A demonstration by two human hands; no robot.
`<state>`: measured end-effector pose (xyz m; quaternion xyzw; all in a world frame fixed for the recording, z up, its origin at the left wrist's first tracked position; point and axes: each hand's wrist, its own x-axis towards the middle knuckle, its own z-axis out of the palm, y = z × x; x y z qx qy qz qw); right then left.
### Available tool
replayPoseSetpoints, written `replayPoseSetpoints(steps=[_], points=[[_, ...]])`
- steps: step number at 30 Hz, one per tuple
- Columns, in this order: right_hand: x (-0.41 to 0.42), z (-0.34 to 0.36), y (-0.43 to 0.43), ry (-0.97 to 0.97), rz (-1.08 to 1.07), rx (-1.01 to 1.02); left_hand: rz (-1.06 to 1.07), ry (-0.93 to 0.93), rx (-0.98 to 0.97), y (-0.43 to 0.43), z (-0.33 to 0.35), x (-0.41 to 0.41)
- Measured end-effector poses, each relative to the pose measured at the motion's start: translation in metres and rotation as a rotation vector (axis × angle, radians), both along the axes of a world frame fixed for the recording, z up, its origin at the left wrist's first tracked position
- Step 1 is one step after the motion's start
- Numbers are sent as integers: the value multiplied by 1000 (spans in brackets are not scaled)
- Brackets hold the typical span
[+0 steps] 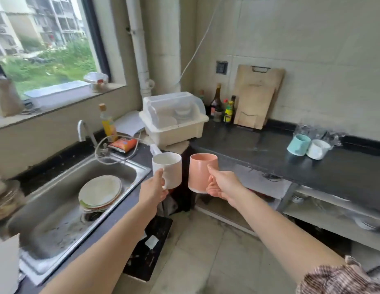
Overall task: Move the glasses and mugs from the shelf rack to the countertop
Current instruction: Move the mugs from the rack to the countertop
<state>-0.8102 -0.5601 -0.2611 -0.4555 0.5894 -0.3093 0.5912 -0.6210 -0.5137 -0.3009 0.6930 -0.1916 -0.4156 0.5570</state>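
Observation:
My left hand (155, 185) grips a white mug (169, 169) by its side, held upright in the air in front of the counter corner. My right hand (222, 185) holds a pink mug (200, 172), also upright, just to the right of the white one. On the black countertop (259, 149) at the right stand a light blue mug (297, 144) and a white mug (317, 149), touching each other, with blurry clear glasses (308, 129) behind them. The shelf rack (325, 213) under the counter holds dishes I cannot make out.
A steel sink (57, 209) with stacked plates (100, 193) lies at the left. A white covered dish drainer (174, 118) sits in the corner. Sauce bottles (223, 107) and wooden cutting boards (257, 96) lean at the back wall.

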Motion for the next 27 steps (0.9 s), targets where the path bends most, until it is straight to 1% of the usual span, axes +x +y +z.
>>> replayPoseSetpoints(steps=[7,11,15,19,22,27], points=[[-120,-21,-88,33,-287,26,-268,26,57,-133,-20,-117],[-177,-25,-144,49,-396,56,-402,4,97,-203,-30,-176],[-237,-32,-197,116,-503,88,-521,-17,132,-269,-32,-238],[-293,-40,-231,104,-606,104,-647,-13,158,-318,-35,-298],[-337,-48,-253,130,-675,132,-718,7,174,-349,-38,-343],[-418,-63,-290,150,-762,164,-845,-13,193,-392,-43,-421]])
